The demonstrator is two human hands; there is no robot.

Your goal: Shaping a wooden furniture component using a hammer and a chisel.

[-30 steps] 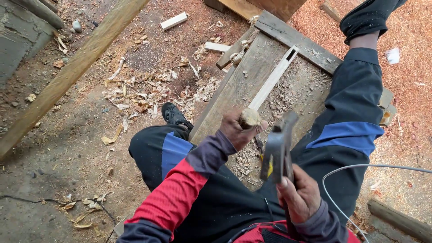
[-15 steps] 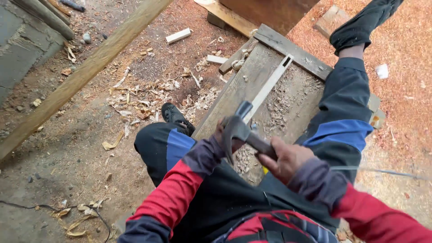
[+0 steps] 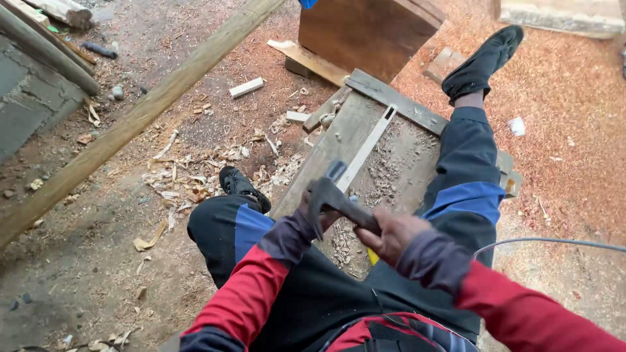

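- A person sits astride a low wooden bench [image 3: 339,140], seen from above, with a dark claw hammer [image 3: 339,199] held over its grey, weathered top.
- The right hand [image 3: 390,233] grips the hammer's handle, fingers clamped round it; the handle is dark, with a strip of yellow showing just below the hand.
- The hammer's head is black steel, its curved claw pointing down towards the person and its round striking face turned towards the far end of the bench.
- The left hand [image 3: 306,212] sits just beside the hammer head, low over the near end of the bench; the head hides most of it, and whether its fingers are closed on anything cannot be told.
- A pale metal square [image 3: 366,148] lies flat along the middle of the bench, running from the hammer towards the far end.
- Wood chips and dust [image 3: 385,173] litter the bench top right of the square.
- The right leg, in dark trousers with a blue band, stretches along the bench's right edge, its black shoe [image 3: 484,62] past the far end; the other shoe [image 3: 242,188] rests on the ground at the bench's left side.
- Left of the bench, a long round pole [image 3: 140,117] lies across shaving-strewn earth; reddish sawdust [image 3: 574,143] covers the ground to the right.
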